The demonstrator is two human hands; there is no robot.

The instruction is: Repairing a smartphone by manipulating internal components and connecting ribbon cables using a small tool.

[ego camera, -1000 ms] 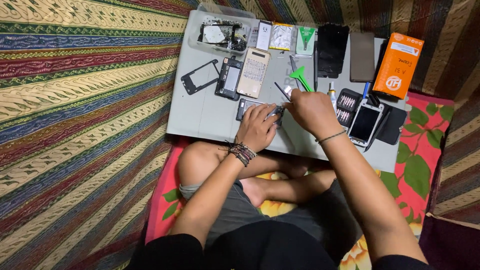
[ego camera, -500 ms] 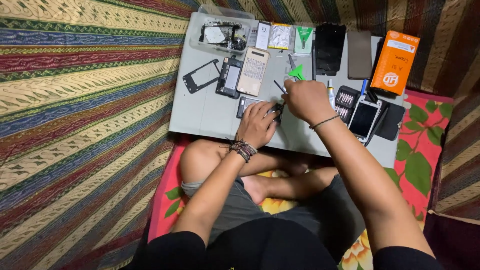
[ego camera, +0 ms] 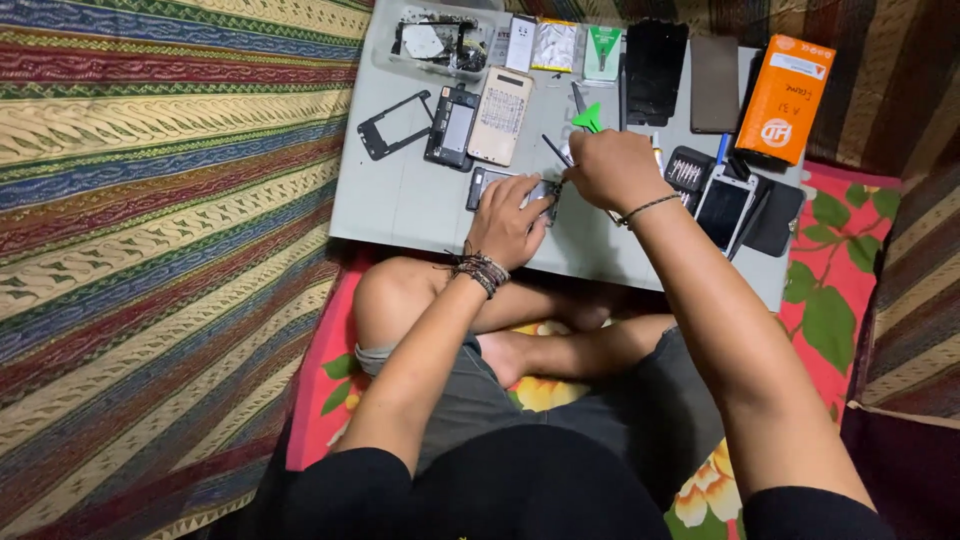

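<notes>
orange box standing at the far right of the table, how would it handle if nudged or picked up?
The orange box looks like thin cardboard, so probably light and easy to dent if squeezed. It seems to stand or lean at the edge of the grey table, so a nudge might tip it or slide it off. Its flat faces should give a hand an easy hold.

I see a grey desk [ego camera: 400, 205]: phone frame [ego camera: 395, 124] near left edge, orange box [ego camera: 786, 98] at far right corner, clear tray [ego camera: 436, 42] at far left corner.
</notes>
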